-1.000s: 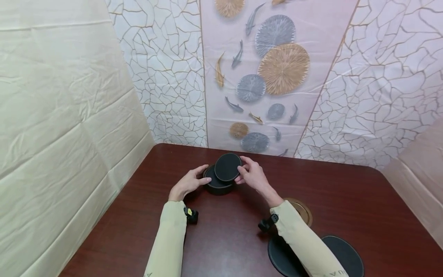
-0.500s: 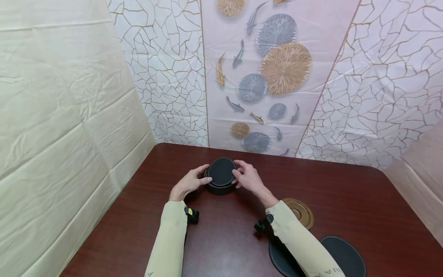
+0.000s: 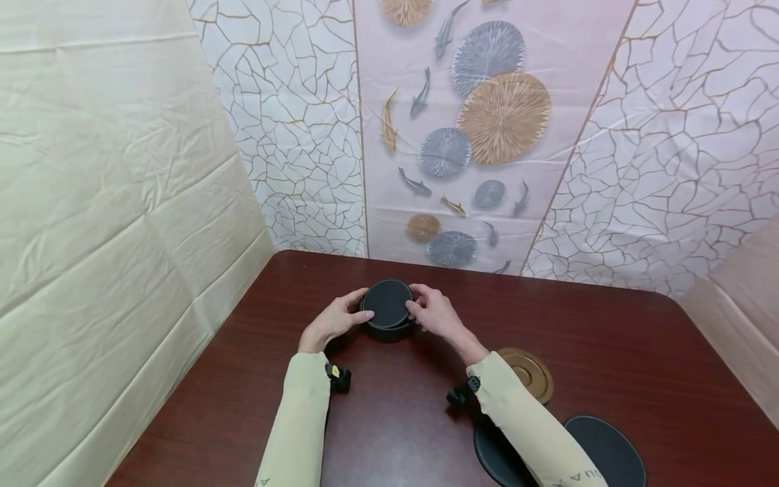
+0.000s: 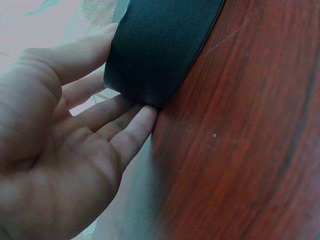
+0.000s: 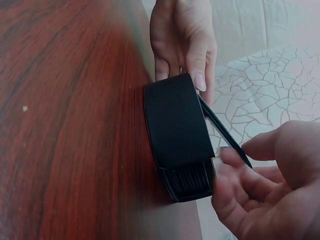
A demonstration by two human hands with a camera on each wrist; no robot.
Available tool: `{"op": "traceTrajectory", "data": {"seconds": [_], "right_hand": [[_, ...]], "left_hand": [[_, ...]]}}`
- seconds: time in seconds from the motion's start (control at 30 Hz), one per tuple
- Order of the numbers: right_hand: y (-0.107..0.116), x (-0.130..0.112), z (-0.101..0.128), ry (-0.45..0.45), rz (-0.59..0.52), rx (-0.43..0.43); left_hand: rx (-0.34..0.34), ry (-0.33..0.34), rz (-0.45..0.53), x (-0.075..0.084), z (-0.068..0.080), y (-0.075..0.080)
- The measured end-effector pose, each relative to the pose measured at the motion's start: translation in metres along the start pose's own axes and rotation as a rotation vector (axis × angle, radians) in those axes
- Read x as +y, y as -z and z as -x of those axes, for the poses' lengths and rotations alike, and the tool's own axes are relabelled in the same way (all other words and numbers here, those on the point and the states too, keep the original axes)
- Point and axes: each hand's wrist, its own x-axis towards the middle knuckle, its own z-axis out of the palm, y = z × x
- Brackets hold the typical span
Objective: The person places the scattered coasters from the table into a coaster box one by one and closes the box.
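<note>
Lowered now, coaster [image 3: 387, 302] (right hand [image 3: 435, 314] pinching) meets holder [image 3: 389, 329], left hand [image 3: 333, 322] steadying.

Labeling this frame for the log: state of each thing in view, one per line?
black round holder: upright on the table, steadied at its wall.
black coaster: tilted on the holder's rim, not seated.
left hand: fingers pressed to the holder's wall.
right hand: pinches the coaster's edge.
brown coaster: flat on the table.
two black coasters: flat, near edge.
</note>
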Motion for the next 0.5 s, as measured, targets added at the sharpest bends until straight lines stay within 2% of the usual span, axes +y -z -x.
{"op": "traceTrajectory", "data": {"seconds": [0.13,0.33,0.5], "right_hand": [[0.002,0.001,-0.001,-0.016,0.034,-0.015],[0.010,0.001,0.000,-0.055,0.021,-0.091],[0.020,-0.002,0.003,-0.028,0.001,-0.114]], "left_hand": [[-0.001,-0.001,-0.004,0.001,0.000,0.000],[-0.006,-0.005,-0.018,0.000,0.000,0.000],[-0.014,-0.002,-0.014,0.001,0.000,0.001]]}}
